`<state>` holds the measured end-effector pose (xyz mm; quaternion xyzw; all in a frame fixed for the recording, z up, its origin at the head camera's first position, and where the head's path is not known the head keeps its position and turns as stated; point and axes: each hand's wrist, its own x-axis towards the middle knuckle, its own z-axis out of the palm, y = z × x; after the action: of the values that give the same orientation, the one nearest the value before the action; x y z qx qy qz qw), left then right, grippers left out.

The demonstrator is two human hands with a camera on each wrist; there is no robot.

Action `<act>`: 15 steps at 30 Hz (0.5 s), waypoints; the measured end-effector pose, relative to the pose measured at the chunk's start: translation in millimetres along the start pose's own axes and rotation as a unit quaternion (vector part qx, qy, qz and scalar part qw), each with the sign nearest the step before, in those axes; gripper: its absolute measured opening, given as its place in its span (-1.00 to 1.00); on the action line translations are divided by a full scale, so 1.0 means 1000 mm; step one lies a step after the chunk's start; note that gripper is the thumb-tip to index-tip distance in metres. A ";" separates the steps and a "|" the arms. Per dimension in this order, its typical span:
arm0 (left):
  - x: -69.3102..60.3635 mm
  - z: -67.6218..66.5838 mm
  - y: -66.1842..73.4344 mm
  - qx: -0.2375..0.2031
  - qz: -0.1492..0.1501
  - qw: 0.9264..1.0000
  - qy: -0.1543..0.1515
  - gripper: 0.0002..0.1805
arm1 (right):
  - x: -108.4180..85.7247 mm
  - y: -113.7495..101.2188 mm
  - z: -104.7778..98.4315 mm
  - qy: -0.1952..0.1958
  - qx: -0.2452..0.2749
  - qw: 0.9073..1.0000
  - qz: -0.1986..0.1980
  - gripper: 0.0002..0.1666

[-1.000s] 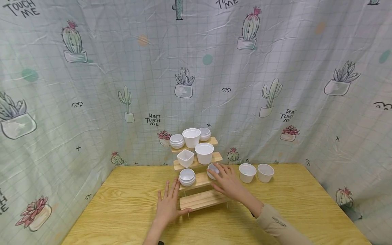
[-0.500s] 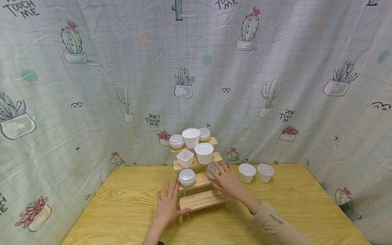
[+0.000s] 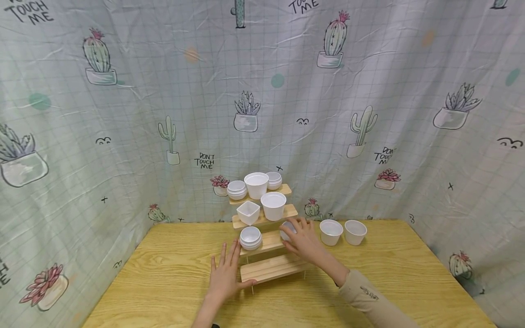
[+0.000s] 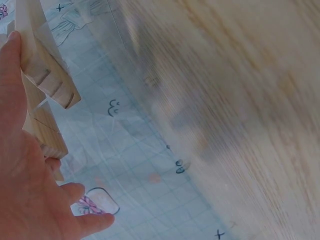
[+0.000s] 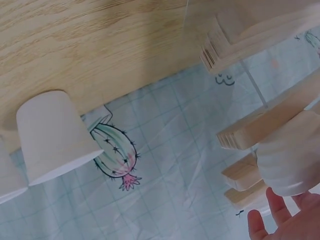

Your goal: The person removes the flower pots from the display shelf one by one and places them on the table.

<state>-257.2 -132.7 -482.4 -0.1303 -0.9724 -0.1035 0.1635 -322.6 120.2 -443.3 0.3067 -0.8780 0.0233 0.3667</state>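
A stepped wooden shelf (image 3: 270, 268) stands on the table with white pots on its upper three tiers. My left hand (image 3: 223, 275) rests against the shelf's left end, fingers spread and thumb by the lowest board; the left wrist view shows the hand (image 4: 30, 185) beside the board ends (image 4: 55, 85). My right hand (image 3: 305, 241) has its fingers curled round a small white pot (image 3: 288, 231) at the right end of the third tier. In the right wrist view that ribbed pot (image 5: 290, 160) sits on a board (image 5: 270, 117), fingertips (image 5: 277, 205) touching it.
Two white cups (image 3: 331, 232) (image 3: 355, 232) stand on the table to the right of the shelf. A round pot (image 3: 250, 238) is at the third tier's left end; a square pot (image 3: 248, 212) and a taller pot (image 3: 273, 206) stand above. A patterned curtain (image 3: 262, 150) hangs behind.
The small pot in my right hand has shifted slightly to the right along the third tier, with the fingers round it. My left hand has stayed in place.
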 end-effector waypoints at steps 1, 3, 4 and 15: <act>0.000 0.000 0.000 0.001 0.000 1.000 0.000 0.24 | 0.000 0.000 0.000 0.000 -0.001 1.000 -0.001 -0.59; 0.000 0.000 0.000 0.001 -0.001 1.000 0.000 0.24 | 0.001 0.001 0.001 0.002 0.000 1.000 -0.004 -0.60; 0.001 0.000 0.000 0.002 -0.001 1.000 0.000 0.25 | 0.001 0.001 0.001 0.004 0.004 1.000 -0.006 -0.60; 0.002 0.003 -0.001 -0.003 -0.002 1.000 -0.002 0.25 | 0.002 0.002 0.005 0.018 0.022 0.999 -0.023 -0.63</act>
<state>-260.1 -132.9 -484.5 -0.1290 -0.9727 -0.1060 0.1612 -327.6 119.8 -445.0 0.3348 -0.8631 0.0396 0.3759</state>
